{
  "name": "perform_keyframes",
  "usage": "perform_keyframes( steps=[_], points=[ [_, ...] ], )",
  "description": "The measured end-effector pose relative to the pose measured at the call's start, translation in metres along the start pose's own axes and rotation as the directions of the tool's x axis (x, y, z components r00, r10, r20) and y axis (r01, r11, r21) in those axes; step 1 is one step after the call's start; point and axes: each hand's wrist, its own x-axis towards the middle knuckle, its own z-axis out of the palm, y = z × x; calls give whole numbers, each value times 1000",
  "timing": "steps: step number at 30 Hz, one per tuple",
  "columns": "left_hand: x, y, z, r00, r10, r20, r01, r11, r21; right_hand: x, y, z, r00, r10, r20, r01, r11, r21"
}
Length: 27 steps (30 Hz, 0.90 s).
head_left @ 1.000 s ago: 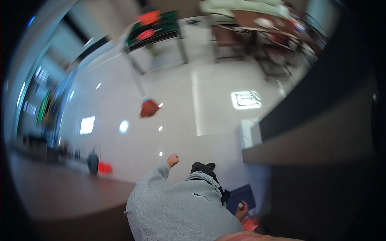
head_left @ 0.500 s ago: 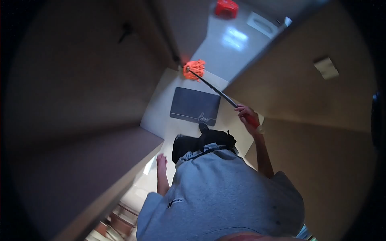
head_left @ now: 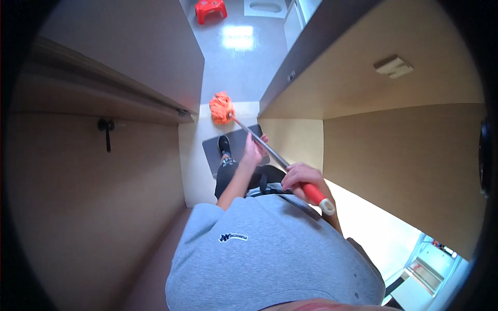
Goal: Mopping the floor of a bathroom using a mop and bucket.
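A mop with a grey metal pole and a red grip [head_left: 312, 193] slants away from my body. Its orange head [head_left: 221, 108] rests on the floor at the doorway, just past the dark mat. My right hand [head_left: 302, 175] is closed round the upper pole, right by the red grip, whose white end sticks out behind it. Farther down, my left hand [head_left: 254, 151] has the pole across its palm, with fingers showing on both sides of it. My foot in a dark shoe [head_left: 223, 145] stands on the grey mat [head_left: 210, 151].
Past the doorway, a red stool [head_left: 211, 10] and a white squat toilet [head_left: 264, 8] stand on a shiny grey floor. Doors flank the passage; a black handle [head_left: 106, 127] juts from the left one. A wall switch [head_left: 393, 66] is at right.
My left hand has come up from my side onto the pole. My right hand and the red grip are closer to my body. My view has turned, and a foot is now on the mat.
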Motion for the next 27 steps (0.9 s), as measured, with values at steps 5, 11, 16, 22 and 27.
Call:
perform_keyframes(
  steps=[5,11,16,22,27],
  points=[
    [13,84,-7,996,92,-14,-93,993,-70,114,-44,62,997,1,78,3,999,-54],
    [34,143,74,995,85,59,-81,993,-82,212,-52,32,948,34,315,24,984,-178],
    [101,203,117,982,-24,189,59,982,-179,257,-34,24,976,-120,184,124,992,-11],
    [132,178,170,985,-169,-47,175,944,280,259,76,14,942,89,-324,-142,979,-145],
    [149,152,212,984,62,-168,61,767,639,261,142,-32,956,151,-250,-178,980,-89]
  ],
)
